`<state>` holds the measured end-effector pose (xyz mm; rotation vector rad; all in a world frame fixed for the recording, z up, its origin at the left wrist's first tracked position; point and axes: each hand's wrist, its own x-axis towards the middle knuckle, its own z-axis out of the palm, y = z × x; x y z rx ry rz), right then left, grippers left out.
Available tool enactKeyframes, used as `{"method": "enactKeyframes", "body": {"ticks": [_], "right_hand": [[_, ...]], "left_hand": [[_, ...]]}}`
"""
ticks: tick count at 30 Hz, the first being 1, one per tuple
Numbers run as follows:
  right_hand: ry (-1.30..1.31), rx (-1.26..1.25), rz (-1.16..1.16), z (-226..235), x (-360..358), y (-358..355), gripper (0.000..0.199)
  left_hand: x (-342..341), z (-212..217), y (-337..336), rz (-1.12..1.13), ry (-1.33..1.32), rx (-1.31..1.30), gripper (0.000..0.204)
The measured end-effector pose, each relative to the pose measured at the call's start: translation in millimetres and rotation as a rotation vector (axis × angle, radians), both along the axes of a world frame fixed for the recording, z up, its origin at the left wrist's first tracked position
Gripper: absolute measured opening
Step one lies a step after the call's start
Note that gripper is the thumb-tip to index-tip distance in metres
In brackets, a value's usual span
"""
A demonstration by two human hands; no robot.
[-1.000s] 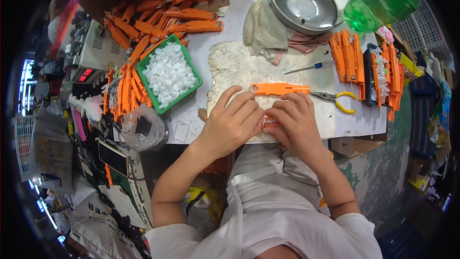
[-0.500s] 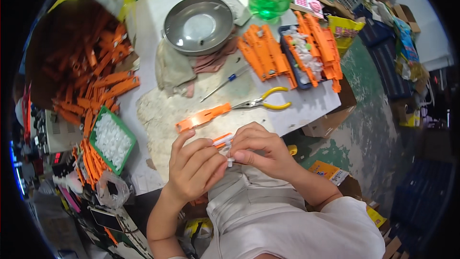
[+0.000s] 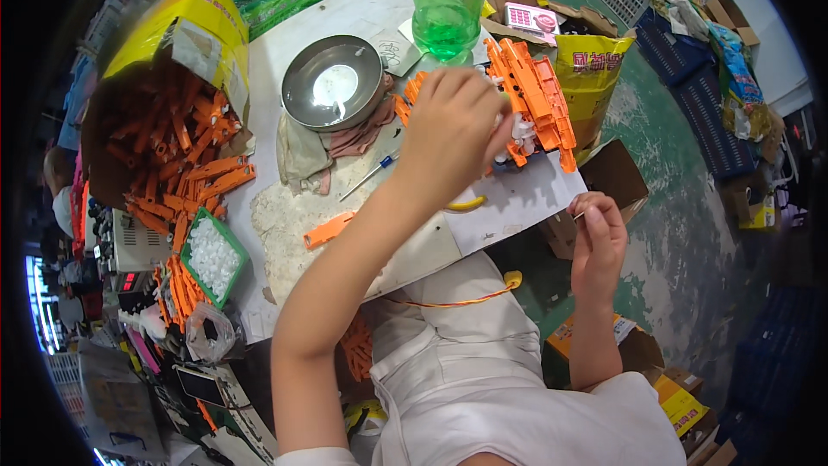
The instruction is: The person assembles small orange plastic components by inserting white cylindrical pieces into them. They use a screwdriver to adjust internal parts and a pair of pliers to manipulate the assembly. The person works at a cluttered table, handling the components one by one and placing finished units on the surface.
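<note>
My left hand [image 3: 453,129] reaches across the white table [image 3: 517,198] to a stack of orange plastic parts [image 3: 539,91] at its back right. Its fingers curl against the stack's near end, beside some small white pieces [image 3: 520,131]; whether it holds one is hidden. My right hand [image 3: 595,242] hangs off the table's right edge, fingers pinched on a small grey piece [image 3: 576,217]. A single orange part [image 3: 328,229] lies on the worn white mat [image 3: 285,216] in front of me. Yellow pliers handles [image 3: 466,204] peek out under my left forearm.
A metal bowl [image 3: 335,82] sits on a cloth [image 3: 302,151], with a screwdriver [image 3: 369,177] beside it and a green bottle [image 3: 447,0] behind. At the left are a box of orange parts [image 3: 172,147] and a green tray of white pieces [image 3: 211,255]. Cardboard boxes [image 3: 612,173] stand on the floor at the right.
My hands were together over my lap on a small piece. They have parted: the left has gone up to the orange stack, the right has swung out past the table edge. My head has turned right.
</note>
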<state>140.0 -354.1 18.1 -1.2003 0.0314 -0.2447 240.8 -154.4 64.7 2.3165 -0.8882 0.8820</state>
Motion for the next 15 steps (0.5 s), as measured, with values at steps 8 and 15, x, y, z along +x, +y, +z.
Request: {"method": "enactKeyframes", "body": {"ticks": [8,15], "right_hand": [[-0.008,-0.263,-0.086,-9,-34,-10,0.007],[0.047,-0.283,0.107,-23,-24,13,0.009]], "left_hand": [[-1,1,-39,0.245,-0.238,0.019,0.020],[-192,106,-40,0.242,-0.179,0.484,0.022]]}}
